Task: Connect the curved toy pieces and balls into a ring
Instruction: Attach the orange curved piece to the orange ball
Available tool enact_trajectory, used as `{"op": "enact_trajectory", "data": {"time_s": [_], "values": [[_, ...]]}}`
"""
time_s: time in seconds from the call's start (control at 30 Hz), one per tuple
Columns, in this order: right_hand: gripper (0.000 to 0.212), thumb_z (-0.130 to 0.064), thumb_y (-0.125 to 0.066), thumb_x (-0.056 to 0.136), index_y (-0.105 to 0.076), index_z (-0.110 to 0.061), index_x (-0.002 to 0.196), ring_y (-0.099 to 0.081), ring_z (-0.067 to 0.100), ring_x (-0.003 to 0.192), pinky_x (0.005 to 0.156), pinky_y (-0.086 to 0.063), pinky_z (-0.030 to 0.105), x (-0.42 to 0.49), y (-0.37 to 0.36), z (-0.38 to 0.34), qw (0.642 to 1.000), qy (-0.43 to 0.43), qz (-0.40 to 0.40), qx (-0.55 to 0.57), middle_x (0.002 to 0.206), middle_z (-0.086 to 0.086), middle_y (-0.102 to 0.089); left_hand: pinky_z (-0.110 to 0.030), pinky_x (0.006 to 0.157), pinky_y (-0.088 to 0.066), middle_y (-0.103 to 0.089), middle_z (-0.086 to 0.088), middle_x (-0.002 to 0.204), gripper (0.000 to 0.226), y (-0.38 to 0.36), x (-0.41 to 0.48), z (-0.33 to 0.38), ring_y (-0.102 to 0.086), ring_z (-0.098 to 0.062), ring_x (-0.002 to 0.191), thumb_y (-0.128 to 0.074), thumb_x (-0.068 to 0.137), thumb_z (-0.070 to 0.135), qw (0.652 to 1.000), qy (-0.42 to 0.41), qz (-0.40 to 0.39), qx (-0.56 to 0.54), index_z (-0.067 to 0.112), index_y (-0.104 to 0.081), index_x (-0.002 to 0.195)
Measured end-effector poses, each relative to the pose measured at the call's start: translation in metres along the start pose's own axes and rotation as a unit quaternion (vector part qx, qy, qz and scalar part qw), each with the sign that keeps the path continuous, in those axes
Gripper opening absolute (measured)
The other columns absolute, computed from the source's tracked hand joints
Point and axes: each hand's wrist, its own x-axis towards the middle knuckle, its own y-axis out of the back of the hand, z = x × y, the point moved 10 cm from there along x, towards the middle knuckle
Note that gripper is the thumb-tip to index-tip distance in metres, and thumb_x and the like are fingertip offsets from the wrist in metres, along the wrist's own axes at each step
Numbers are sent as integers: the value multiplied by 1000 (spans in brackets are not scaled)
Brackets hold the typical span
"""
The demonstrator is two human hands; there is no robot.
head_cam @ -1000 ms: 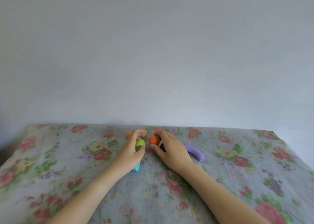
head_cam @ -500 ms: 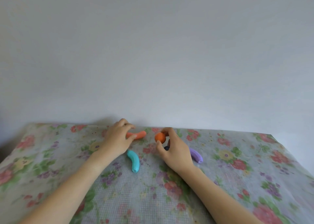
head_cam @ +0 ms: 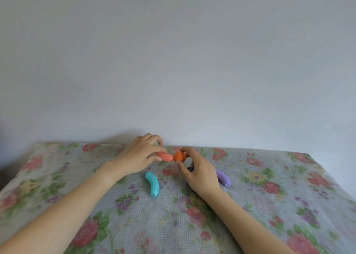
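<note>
Now joining: orange piece (head_cam: 164, 156) meets orange ball (head_cam: 179, 156).
Left hand (head_cam: 140, 157) pinches the piece, long axis pointing right; right hand (head_cam: 198, 170) pinches the ball, apparently touching its tip, above the table (head_cam: 269, 205).

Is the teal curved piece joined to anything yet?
No. The teal curved piece lies alone on the tablecloth, touching neither hand.

A floral tablecloth (head_cam: 269, 205) covers the work surface: pale grey-blue ground with a fine grid texture, printed with red and pink blooms, yellow and purple flowers and green leaves. The cloth's far edge runs just below a plain, light grey-white wall (head_cam: 177, 51), which fills the upper half of the view. A dark strip shows past the cloth at far left.
</note>
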Motion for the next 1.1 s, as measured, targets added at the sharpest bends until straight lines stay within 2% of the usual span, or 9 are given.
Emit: {"op": "enact_trajectory", "data": {"time_s": [0.13,0.23,0.3,0.4,0.5,0.67,0.73,0.87,1.1], "values": [[33,-48,-54,86,-48,-33,115,-52,-6,57,53,-40,17,0,-1,3,1000,-6,-7,3,90,-20,-61,-27,91,-27,-47,14,114,24,-4,-3,-1,-38,-4,106,-59,86,32,1000,-1,-5,-5,37,-57,109],[34,-47,-57,84,-54,-32,114,-50,-4,55,53,-35,12,-1,-2,-1,999,23,-16,-21,82,-22,-57,-26,92,-26,-43,18,115,25,-11,-9,-4,-33,1,104,-58,86,34,999,13,-32,-21,41,-56,110],[31,-48,-59,83,-58,-32,109,-52,-2,60,56,-41,15,0,-2,-4,998,39,-24,-37,85,-18,-64,-27,92,-26,-42,21,115,25,-17,-15,-7,-34,1,106,-54,88,36,998,25,-55,-31,40,-55,112],[32,-52,-58,82,-60,-34,108,-54,-1,64,60,-43,18,2,-3,-2,997,44,-50,-49,91,-16,-69,-27,96,-31,-46,16,116,25,-16,-21,-18,-39,-1,111,-41,93,18,991,72,-30,-109,31,-52,112],[34,-55,-57,83,-61,-36,111,-53,-1,68,61,-40,19,6,-10,0,989,53,-124,-54,100,-16,-67,-22,92,-31,-48,8,117,29,-11,-26,-35,-44,-8,113,-37,91,3,972,138,16,-189,22,-49,109],[38,-55,-61,81,-61,-40,116,-59,7,84,74,-48,28,6,-20,2,964,45,-261,-13,107,-13,-65,-32,96,-42,-54,0,112,31,-19,-31,-48,-53,-13,109,-62,85,13,927,211,9,-310,23,-47,110],[36,-55,-63,79,-62,-40,111,-59,6,82,74,-48,28,5,-20,2,958,37,-285,0,99,-14,-66,-33,96,-43,-59,0,108,30,-22,-29,-47,-56,-13,107,-64,84,15,915,221,-3,-337,23,-49,108],[36,-55,-65,78,-62,-33,106,-52,-2,73,70,-43,26,5,-21,5,954,24,-298,-2,84,-19,-57,-35,94,-45,-65,0,102,25,-26,-27,-42,-59,-16,101,-63,85,16,913,217,-19,-344,23,-52,106],[38,-54,-66,78,-60,-29,107,-52,0,74,75,-47,30,3,-21,4,953,15,-302,-11,88,-15,-58,-33,92,-45,-66,6,102,22,-26,-28,-41,-60,-12,99,-67,82,27,918,221,-35,-327,34,-55,100]]}}
